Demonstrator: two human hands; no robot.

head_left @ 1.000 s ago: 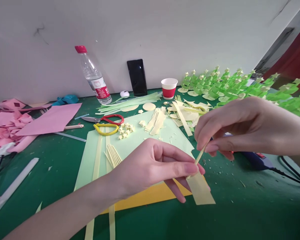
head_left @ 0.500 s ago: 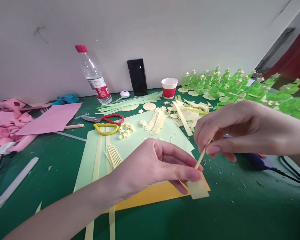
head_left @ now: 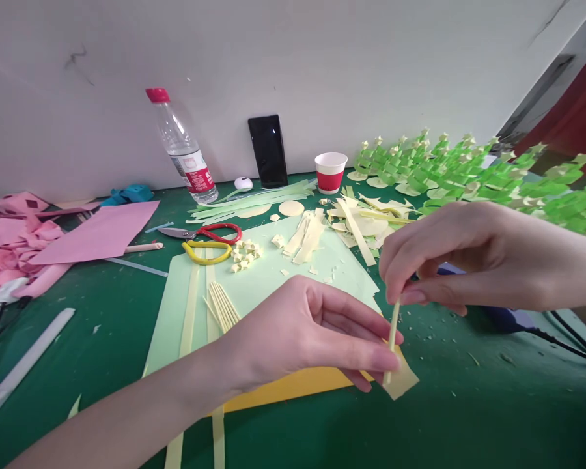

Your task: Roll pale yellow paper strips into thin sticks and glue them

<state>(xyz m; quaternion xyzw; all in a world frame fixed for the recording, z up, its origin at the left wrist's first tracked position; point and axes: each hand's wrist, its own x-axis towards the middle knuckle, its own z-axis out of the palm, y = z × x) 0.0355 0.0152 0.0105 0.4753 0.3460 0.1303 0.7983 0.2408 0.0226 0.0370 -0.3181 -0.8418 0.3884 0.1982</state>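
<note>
My left hand point(head_left: 303, 332) is closed, its thumb and fingers pinching a thin pale yellow paper stick point(head_left: 394, 326) near its lower end. A small square flap of pale yellow paper point(head_left: 404, 382) juts out below the thumb, beside the stick; whether the two are joined I cannot tell. Above it, my right hand point(head_left: 473, 260) is closed, thumb and forefinger gripping the stick's upper end. Behind my left wrist a bundle of similar thin sticks point(head_left: 223, 305) lies on light green sheets point(head_left: 264, 260), and a yellow-orange sheet point(head_left: 293, 387) shows under my left hand.
Scissors point(head_left: 209, 251) and small folded paper stars point(head_left: 247, 255) lie beyond my left hand. Farther back stand a bottle point(head_left: 190, 163), a phone point(head_left: 267, 150) and a paper cup point(head_left: 330, 174). Green paper plants point(head_left: 449, 163) fill the right. A purple-blue corded tool point(head_left: 505, 319) lies under my right hand.
The stick has turned from a slant to nearly upright, and its lower end now shows past my left thumb. The paper flap has swung to the right. My right fingertips have shifted slightly left.
</note>
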